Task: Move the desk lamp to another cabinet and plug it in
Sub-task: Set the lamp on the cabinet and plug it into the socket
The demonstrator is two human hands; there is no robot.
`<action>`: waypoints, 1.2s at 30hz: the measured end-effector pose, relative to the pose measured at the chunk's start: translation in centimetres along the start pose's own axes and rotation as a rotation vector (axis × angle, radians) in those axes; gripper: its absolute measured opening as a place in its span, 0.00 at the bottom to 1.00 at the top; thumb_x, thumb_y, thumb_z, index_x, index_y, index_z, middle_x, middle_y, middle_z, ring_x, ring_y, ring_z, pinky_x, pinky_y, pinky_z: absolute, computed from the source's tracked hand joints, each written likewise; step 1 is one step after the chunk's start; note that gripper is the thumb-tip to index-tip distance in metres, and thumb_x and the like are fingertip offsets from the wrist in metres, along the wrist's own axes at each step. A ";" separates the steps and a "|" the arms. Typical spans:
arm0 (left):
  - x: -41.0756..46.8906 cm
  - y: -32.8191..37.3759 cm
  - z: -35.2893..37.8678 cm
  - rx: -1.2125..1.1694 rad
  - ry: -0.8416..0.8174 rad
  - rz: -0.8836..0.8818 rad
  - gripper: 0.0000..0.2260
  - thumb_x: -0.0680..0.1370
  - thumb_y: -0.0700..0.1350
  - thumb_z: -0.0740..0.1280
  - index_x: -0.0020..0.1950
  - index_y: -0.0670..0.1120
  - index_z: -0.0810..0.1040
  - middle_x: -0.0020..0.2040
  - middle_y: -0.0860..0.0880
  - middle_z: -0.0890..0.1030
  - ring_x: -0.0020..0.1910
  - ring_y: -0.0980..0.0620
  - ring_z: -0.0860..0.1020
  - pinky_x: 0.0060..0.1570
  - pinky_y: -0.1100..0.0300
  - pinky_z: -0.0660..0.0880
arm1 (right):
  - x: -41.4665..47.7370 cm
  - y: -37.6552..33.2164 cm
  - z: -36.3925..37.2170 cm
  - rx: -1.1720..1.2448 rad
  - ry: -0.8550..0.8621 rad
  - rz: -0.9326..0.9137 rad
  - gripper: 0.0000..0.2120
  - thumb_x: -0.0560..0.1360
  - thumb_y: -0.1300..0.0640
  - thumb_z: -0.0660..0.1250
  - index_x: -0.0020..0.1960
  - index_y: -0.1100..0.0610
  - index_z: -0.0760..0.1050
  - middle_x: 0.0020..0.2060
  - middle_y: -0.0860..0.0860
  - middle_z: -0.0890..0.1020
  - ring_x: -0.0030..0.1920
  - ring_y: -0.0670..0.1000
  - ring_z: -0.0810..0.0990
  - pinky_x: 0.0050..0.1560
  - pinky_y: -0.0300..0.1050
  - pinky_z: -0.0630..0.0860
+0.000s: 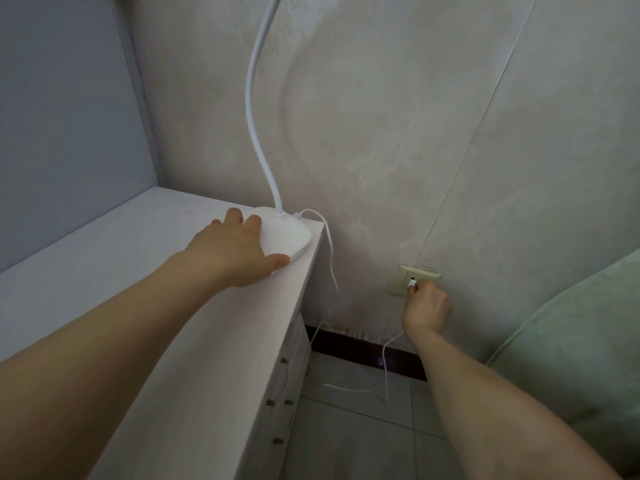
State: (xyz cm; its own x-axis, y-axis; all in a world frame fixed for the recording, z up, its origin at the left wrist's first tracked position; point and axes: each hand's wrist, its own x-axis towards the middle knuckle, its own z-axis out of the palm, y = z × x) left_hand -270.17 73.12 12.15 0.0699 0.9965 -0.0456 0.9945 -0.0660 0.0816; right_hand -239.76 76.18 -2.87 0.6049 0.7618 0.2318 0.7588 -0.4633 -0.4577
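Two bare forearms reach forward from the near edge of the view. The pale white cabinet top, the counter (145,306), runs away toward the wall, its right edge dropping to a drawer front with small dark fittings (282,403).

The left hand (232,252) lies spread and palm-down at the far right corner of the counter, fingers draped over the near rim of the white round domed base of the desk lamp (285,233), thumb pressed along the base's front edge; the grasp is loose and open rather than clenched. From the base a white flexible gooseneck stem (254,109) rises and curves out past the top of the view.

A thin white power cord (330,258) leaves the back of the base, falls over the far right corner of the counter and loops across the grey tiled floor (346,438).

Below and to the right, the right hand (427,310) is closed, fingertips pinching a small white plug (412,283) held against the cream wall socket plate (403,277); whether the plug is fully seated cannot be told.

A pale green cushioned seat (581,341) stands at the right edge, beside the mottled beige wall (398,133).
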 end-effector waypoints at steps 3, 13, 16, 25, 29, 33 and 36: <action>0.0 0.0 0.0 -0.001 -0.002 0.001 0.38 0.74 0.68 0.58 0.77 0.48 0.56 0.75 0.44 0.61 0.69 0.40 0.69 0.64 0.47 0.70 | -0.1 0.2 0.1 0.009 -0.002 0.000 0.10 0.79 0.62 0.62 0.48 0.65 0.81 0.46 0.66 0.83 0.47 0.65 0.82 0.38 0.45 0.66; -0.3 0.2 -0.2 0.005 -0.010 0.006 0.37 0.75 0.68 0.58 0.77 0.48 0.56 0.75 0.43 0.61 0.69 0.41 0.69 0.64 0.48 0.70 | 0.1 0.3 -0.1 0.072 0.056 0.021 0.11 0.79 0.60 0.62 0.46 0.65 0.80 0.43 0.66 0.83 0.45 0.66 0.81 0.38 0.46 0.64; -0.3 0.2 -0.3 0.010 -0.013 0.006 0.38 0.75 0.68 0.58 0.77 0.47 0.56 0.75 0.44 0.61 0.69 0.41 0.69 0.64 0.48 0.70 | 0.2 0.0 -0.1 0.073 0.037 0.027 0.10 0.79 0.60 0.63 0.47 0.65 0.80 0.44 0.66 0.83 0.47 0.66 0.81 0.40 0.49 0.70; -0.4 0.1 -0.4 0.014 -0.006 0.011 0.37 0.74 0.68 0.58 0.76 0.47 0.57 0.74 0.44 0.62 0.68 0.41 0.70 0.63 0.49 0.71 | 0.9 -1.4 -0.4 0.097 0.008 0.066 0.09 0.78 0.66 0.62 0.48 0.68 0.81 0.46 0.68 0.82 0.48 0.67 0.81 0.43 0.50 0.75; -0.5 0.1 -0.3 0.007 -0.004 0.016 0.37 0.74 0.68 0.58 0.76 0.48 0.57 0.74 0.44 0.62 0.68 0.42 0.70 0.63 0.49 0.71 | 0.7 -1.2 -0.2 0.196 0.029 0.181 0.09 0.78 0.63 0.63 0.49 0.67 0.80 0.48 0.68 0.82 0.50 0.66 0.81 0.42 0.49 0.72; -0.5 0.2 -0.4 0.011 -0.002 0.020 0.37 0.75 0.68 0.58 0.76 0.47 0.57 0.75 0.44 0.62 0.68 0.41 0.70 0.64 0.49 0.71 | 0.9 -1.2 -0.6 0.351 0.038 0.347 0.09 0.75 0.61 0.69 0.51 0.67 0.81 0.50 0.68 0.82 0.53 0.66 0.81 0.44 0.49 0.73; -0.5 0.1 -0.3 0.027 -0.006 0.022 0.37 0.75 0.68 0.57 0.76 0.47 0.57 0.75 0.44 0.61 0.69 0.41 0.70 0.64 0.48 0.71 | 1.4 -1.4 -1.1 0.351 0.009 0.391 0.12 0.73 0.60 0.72 0.52 0.67 0.81 0.52 0.67 0.82 0.54 0.66 0.81 0.50 0.53 0.77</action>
State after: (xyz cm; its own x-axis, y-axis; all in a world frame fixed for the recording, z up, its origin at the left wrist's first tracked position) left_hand -270.11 72.64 12.52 0.0917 0.9945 -0.0502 0.9945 -0.0889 0.0559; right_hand -239.71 77.42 -0.96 0.8302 0.5574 -0.0074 0.3499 -0.5314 -0.7715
